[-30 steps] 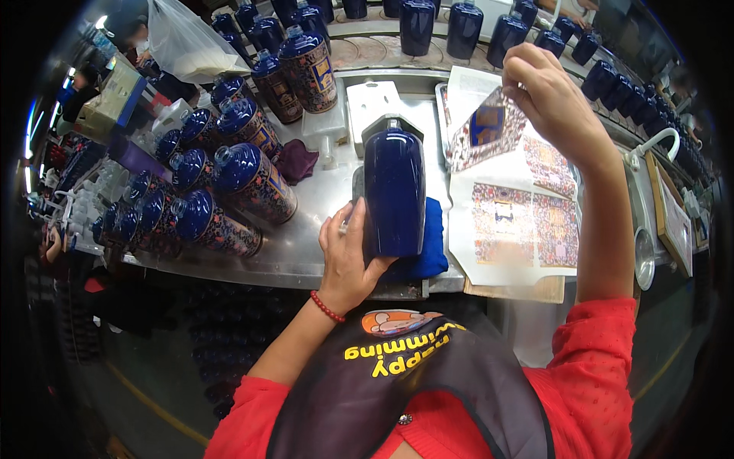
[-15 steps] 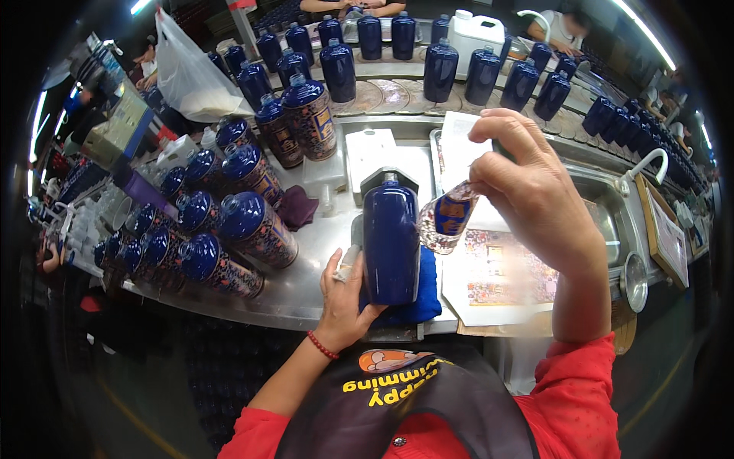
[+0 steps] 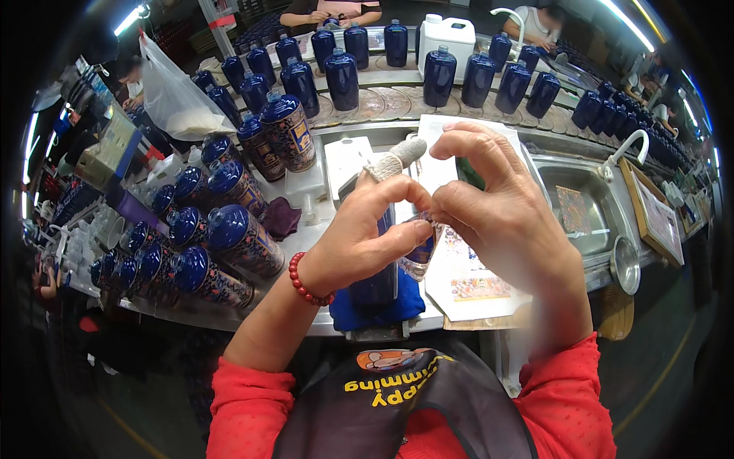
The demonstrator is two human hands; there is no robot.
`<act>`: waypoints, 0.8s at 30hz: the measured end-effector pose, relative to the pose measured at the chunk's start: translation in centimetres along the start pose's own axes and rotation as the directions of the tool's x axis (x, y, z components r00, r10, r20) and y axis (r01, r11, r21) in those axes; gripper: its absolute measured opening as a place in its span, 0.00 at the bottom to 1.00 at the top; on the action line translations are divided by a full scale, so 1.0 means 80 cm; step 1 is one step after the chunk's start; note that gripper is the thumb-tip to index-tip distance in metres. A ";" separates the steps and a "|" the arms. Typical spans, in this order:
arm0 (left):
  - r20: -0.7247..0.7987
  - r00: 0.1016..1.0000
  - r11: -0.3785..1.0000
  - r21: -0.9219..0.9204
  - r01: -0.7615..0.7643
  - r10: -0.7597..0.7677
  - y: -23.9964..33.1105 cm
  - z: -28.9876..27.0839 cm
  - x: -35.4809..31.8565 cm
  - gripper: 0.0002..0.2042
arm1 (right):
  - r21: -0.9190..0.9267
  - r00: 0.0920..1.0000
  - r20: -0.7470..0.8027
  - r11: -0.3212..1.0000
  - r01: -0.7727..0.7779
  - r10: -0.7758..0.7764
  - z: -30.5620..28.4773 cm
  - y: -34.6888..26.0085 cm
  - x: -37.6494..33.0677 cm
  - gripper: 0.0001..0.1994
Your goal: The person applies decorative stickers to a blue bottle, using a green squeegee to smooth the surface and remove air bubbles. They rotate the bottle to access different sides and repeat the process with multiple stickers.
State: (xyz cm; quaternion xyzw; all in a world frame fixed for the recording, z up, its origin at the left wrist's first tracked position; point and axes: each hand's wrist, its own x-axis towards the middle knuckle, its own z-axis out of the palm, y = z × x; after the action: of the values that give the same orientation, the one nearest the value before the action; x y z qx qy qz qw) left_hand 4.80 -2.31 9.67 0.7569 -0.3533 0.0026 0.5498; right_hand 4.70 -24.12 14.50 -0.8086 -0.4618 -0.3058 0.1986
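Observation:
My left hand and my right hand meet in front of me, thumb and fingers of each pinched on a small patterned decal film. The film is blue, gold and white and hangs down; my fingers hide its upper part. One finger of my left hand wears a greyish knitted cover. Behind and below the hands a plain dark blue bottle lies with its base toward me on a blue cloth. My left hand and wrist hide much of the bottle.
Several decorated blue bottles stand on the left, beside a purple cloth. Printed decal sheets lie at right, next to a sink. Plain blue bottles and a white jug line a conveyor ahead. Other people work beyond.
My left hand has left the bottle's side and risen to the decal film, gripping it together with my right hand. My right hand has moved slightly left and down. The view has shifted a little.

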 end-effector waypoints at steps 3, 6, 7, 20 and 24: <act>-0.042 0.998 0.997 -0.066 0.036 -0.039 0.002 0.012 0.001 0.10 | 0.009 0.999 0.032 1.000 -0.013 0.012 -0.004 0.001 -0.009 0.12; -0.028 0.995 0.995 -0.030 0.090 -0.091 0.003 0.008 -0.007 0.10 | 0.025 0.998 0.057 0.999 -0.022 0.021 -0.002 0.002 -0.016 0.12; -0.047 0.997 0.996 0.052 0.071 -0.068 0.003 0.006 -0.009 0.10 | 0.033 0.998 0.058 0.999 -0.030 0.028 0.000 0.002 -0.017 0.13; -0.035 0.992 0.946 0.309 -0.103 0.119 0.030 0.005 -0.025 0.12 | 0.001 1.000 0.000 1.000 0.006 -0.006 0.007 -0.007 -0.015 0.14; -0.036 0.997 0.946 0.319 -0.055 0.071 0.035 -0.001 -0.024 0.09 | -0.005 1.000 0.008 1.000 -0.005 0.005 0.004 -0.010 -0.014 0.14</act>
State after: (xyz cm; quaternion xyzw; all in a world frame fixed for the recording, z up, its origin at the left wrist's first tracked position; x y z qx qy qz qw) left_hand 1.90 -1.61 11.30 0.8235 -0.3591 0.0949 0.4288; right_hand 3.71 -24.23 13.52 -0.8115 -0.4597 -0.3031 0.1955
